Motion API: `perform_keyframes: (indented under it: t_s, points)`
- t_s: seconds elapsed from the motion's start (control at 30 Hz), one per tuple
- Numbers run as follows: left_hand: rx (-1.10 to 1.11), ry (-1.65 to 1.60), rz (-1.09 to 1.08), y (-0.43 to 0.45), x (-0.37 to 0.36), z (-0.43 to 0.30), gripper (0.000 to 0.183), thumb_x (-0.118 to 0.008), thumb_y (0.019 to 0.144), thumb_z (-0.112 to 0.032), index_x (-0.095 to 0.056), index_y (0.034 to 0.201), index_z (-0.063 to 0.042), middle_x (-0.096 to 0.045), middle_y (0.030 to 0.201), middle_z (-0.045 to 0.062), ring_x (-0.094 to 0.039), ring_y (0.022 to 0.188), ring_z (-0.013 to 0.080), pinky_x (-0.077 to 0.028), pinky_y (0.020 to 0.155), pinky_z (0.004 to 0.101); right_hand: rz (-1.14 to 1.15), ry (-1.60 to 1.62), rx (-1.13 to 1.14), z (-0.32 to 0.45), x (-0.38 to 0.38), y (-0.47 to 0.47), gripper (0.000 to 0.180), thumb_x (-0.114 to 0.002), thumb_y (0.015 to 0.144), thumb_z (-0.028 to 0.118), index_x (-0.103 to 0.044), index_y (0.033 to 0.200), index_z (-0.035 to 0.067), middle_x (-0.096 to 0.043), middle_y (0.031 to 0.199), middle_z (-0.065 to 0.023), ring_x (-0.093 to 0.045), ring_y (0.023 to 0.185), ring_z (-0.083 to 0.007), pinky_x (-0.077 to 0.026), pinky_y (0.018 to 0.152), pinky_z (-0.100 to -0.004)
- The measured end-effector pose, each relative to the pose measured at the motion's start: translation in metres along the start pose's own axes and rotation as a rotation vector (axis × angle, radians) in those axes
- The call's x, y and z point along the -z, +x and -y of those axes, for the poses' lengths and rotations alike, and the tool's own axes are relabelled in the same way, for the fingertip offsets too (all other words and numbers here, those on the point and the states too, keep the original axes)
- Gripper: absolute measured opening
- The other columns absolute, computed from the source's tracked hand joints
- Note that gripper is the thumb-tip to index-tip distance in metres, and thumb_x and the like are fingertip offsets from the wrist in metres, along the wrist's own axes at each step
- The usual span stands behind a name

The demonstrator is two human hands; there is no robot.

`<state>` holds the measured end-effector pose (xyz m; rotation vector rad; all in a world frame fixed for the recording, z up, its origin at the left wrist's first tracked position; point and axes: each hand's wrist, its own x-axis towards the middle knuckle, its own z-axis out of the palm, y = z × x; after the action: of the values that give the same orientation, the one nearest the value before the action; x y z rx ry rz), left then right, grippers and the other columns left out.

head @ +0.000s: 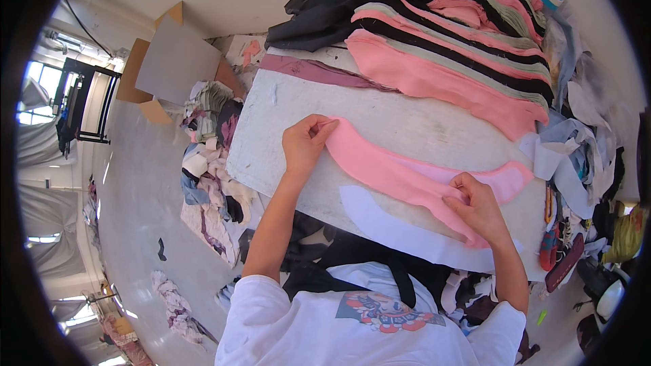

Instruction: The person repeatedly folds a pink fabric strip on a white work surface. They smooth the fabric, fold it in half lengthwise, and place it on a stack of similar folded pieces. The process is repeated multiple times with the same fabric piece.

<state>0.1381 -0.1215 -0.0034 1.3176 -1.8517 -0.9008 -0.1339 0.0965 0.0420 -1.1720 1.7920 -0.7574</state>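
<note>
My left hand point(306, 143) pinches the upper left end of a curved pink fabric piece point(379, 165) between thumb and fingers. Farther right, my right hand point(474, 207) grips the near edge of the same cloth, which droops toward me below the fingers. A paler, lilac-white layer point(501, 182) with a pink border shows along the far side of the cloth and at its right end. Closer to my body, a curved white strip point(391, 229) lies along the front edge of the white worktable point(285, 107). Part of that strip is hidden under the pink cloth and my right forearm.
Layered pink, black and grey-green fabric pieces point(447, 66) are stacked at the table's back, beside a mauve strip point(320, 72). Orange-handled scissors or a cutter point(549, 203) and scraps point(569, 147) lie at right. Cloth heaps point(208, 173) and an open cardboard box point(175, 63) stand left.
</note>
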Motion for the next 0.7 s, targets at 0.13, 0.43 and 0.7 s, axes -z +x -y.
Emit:
perform_keyframes:
  t_s: [0.13,0.43,0.7]
  points:
    - [0.010,0.123,-0.031,-0.002,0.001,-0.007,0.013,-0.077,0.084,-0.014,-0.071,0.084,-0.002,-0.055,0.062,-0.004,-0.046,0.057,0.0044,-0.037,0.051,0.0211,0.019,-0.088,-0.030,0.012,0.002,0.002,0.024,-0.073,0.080,0.012,-0.057,0.094,0.003,-0.057,0.069,-0.0111,-0.049,0.057,-0.0190,-0.041,0.055,-0.0323]
    - [-0.533,0.616,0.222,-0.024,-0.016,-0.020,0.038,-0.050,0.098,-0.025,-0.056,0.135,-0.014,-0.038,0.151,0.013,-0.032,0.141,0.0308,-0.021,0.116,0.0485,-0.031,-0.066,0.155,0.010,0.006,0.002,0.026,-0.073,0.081,0.013,-0.056,0.099,0.004,-0.056,0.070,-0.0108,-0.051,0.058,-0.0215,-0.042,0.058,-0.0322]
    - [-0.464,0.616,0.305,-0.026,-0.019,-0.012,0.046,-0.042,0.102,-0.030,-0.047,0.145,-0.014,-0.029,0.158,0.013,-0.022,0.147,0.0306,-0.011,0.119,0.0488,-0.151,-0.175,0.072,0.008,0.013,0.009,0.028,-0.071,0.081,0.014,-0.059,0.106,0.007,-0.061,0.072,-0.0131,-0.061,0.065,-0.0313,-0.046,0.061,-0.0388]
